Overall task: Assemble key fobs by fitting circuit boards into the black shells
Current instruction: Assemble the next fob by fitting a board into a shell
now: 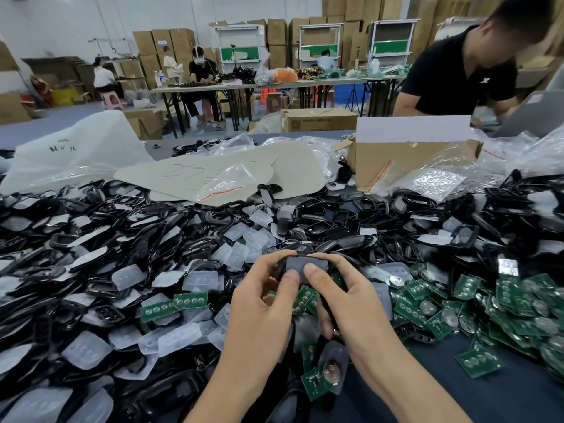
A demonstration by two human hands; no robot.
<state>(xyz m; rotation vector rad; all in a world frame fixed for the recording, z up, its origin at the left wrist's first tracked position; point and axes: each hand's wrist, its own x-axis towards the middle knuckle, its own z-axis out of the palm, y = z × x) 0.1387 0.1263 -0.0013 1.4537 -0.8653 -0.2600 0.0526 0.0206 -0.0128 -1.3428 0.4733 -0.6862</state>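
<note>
1. A black shell (306, 268) was held between both hands, low in the middle of the view, above a crowded tabletop (476, 380).
2. The left hand (262, 309) was closed on the shell's left side, its thumb pressed on the grey face of the shell.
3. The right hand (351, 300) was closed on the shell's right side, its thumb laid beside the left thumb on the same grey face.
4. A green board (305, 300) was seen just under the shell, between the two hands; whether it was gripped could not be told.
5. A heap of black shells (91, 239) mixed with clear rubber pads (128, 277) was spread across the left and middle of the tabletop.
6. A pile of green boards (488, 303) lay to the right of the hands, some carrying round silver cells.
7. A torn cardboard box (412, 163) and clear plastic bags (76, 154) lay behind the heap.
8. A person in a black shirt (457, 74) was bent over the far right edge.
</note>
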